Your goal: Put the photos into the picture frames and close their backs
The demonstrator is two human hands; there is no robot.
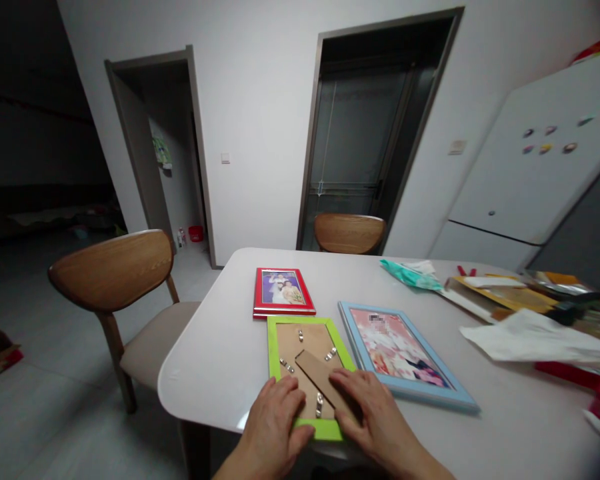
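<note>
A green picture frame (333, 430) lies face down near the table's front edge. Its brown backing board (293, 331) carries several metal clips and a slanting brown stand (317, 373). My left hand (275, 423) grips the frame's lower left side, fingers curled on the board and thumb by the bottom rail. At the lower right, my right hand (375, 417) has its fingers and thumb around the stand, close to the frame's edge; its palm hides that corner. Just right of the green frame is a light blue picture frame (410, 387), face up. Behind lies a red picture frame (285, 310) with a photo.
White paper (535, 337), yellow envelopes (510, 293) and a teal plastic wrapper (413, 275) clutter the right side of the white table (215, 373). One wooden chair (115, 273) stands left, another chair (350, 233) behind. A white fridge (520, 167) is at the right.
</note>
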